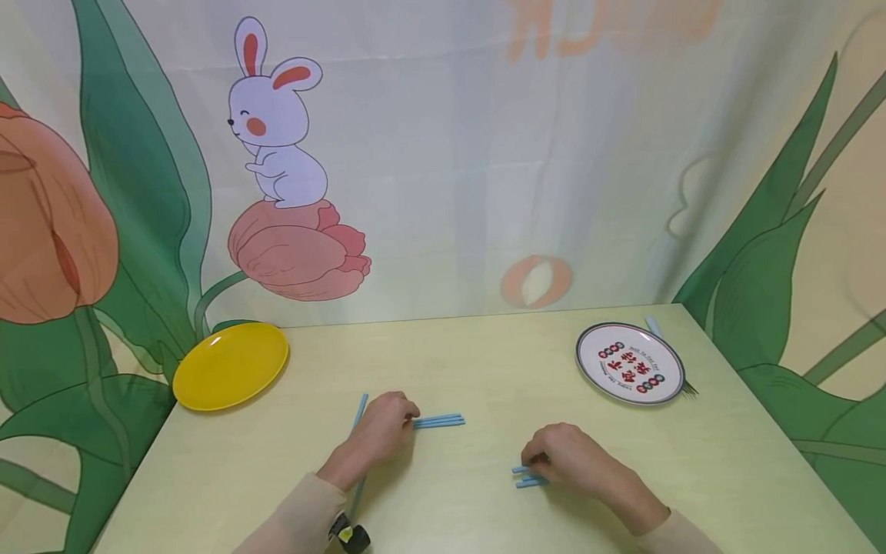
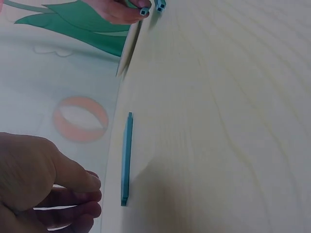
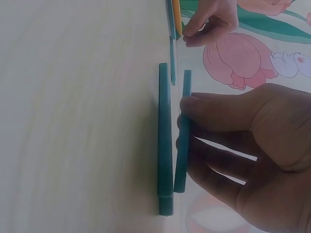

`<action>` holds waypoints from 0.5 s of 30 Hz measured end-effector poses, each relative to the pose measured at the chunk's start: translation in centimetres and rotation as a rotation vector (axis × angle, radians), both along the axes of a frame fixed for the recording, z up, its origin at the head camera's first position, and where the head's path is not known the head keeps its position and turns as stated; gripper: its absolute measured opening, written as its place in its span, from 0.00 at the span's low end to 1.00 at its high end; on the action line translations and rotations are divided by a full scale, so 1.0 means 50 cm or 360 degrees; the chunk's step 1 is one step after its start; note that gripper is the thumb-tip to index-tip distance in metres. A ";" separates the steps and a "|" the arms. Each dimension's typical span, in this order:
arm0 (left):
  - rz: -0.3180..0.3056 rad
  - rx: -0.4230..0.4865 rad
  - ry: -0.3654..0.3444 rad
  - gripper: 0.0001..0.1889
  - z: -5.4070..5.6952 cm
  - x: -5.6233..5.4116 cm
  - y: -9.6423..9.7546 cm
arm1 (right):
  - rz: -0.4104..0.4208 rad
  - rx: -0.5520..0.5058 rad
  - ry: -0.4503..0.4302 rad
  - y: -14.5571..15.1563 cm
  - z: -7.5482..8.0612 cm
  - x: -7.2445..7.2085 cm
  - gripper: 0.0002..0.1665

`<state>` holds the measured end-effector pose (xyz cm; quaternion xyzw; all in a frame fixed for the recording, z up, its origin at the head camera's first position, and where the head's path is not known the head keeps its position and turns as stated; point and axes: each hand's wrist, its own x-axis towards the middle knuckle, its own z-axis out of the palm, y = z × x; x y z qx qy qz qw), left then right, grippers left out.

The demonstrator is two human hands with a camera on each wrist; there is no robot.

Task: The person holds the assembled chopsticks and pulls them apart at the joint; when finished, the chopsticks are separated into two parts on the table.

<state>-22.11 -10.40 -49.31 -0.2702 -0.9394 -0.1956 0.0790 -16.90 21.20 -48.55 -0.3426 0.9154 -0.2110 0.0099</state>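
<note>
And the right hand (image 1: 571, 458) pinches one blue stick (image 3: 182, 156) just above the tabletop sticks (image 1: 531, 483) at its eight o'clock, while the left hand (image 1: 383, 427), its grip narrow and empty, hovers beside the blue bundle (image 1: 441, 422) at its three o'clock!

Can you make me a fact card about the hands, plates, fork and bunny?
Left hand: holds nothing, close to a group of blue sticks
Right hand: pinches one blue stick above more sticks on the table
Yellow plate: far left of the table
White plate: on the right, with red writing
Fork: partly hidden by the white plate
Bunny: drawn on the backdrop, sitting on a pink flower
</note>
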 end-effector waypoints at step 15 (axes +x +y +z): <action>0.0199 0.0053 0.0024 0.07 0.012 0.059 -0.036 | 0.0027 -0.0023 -0.0064 0.005 -0.003 -0.004 0.07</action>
